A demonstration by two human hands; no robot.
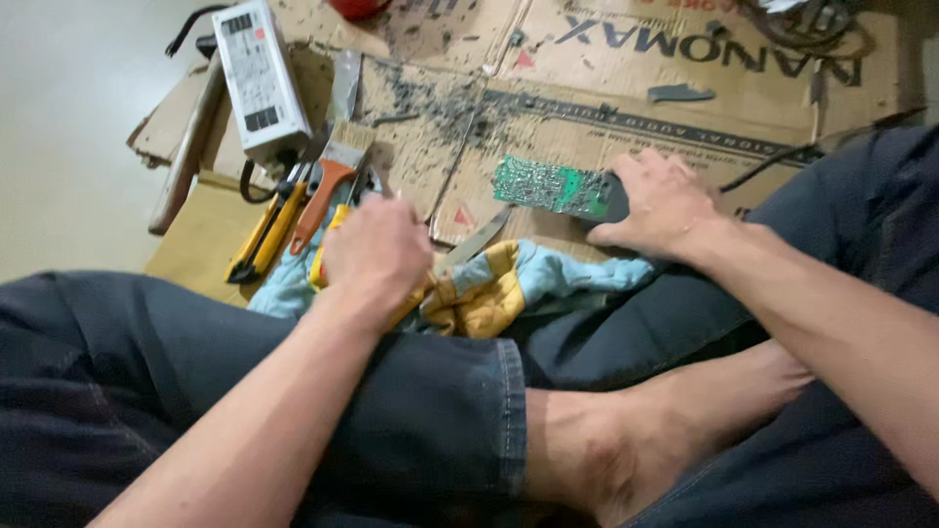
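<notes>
The left hand [377, 249] is curled into a fist around a yellow-handled tool [328, 256], fingers wrapped tight on the grip, just above the left knee; a flat grey metal blade [474, 242] shows to its right, though whether it belongs to that tool cannot be told; the right hand [657, 203] lies palm down with fingers spread fairly wide, pressing on the dark right end of a green rectangular printed circuit board [548, 186], which rests flat on the brown flattened cardboard sheet [606, 88] in front of the crossed legs; a crumpled blue and yellow cloth [518, 279] sits between the two hands, touching the dark denim trousers [430, 391]; left of the fist lie a yellow and black utility knife [262, 235] and an orange-handled scraper [318, 196], side by side; beyond them a white oblong metal power supply box [256, 78] lies at an angle, near a long wooden handle [186, 147]; grey dust and debris [440, 103] are scattered over the cardboard beyond the board; a bare foot [626, 440] rests tucked under the right forearm
</notes>
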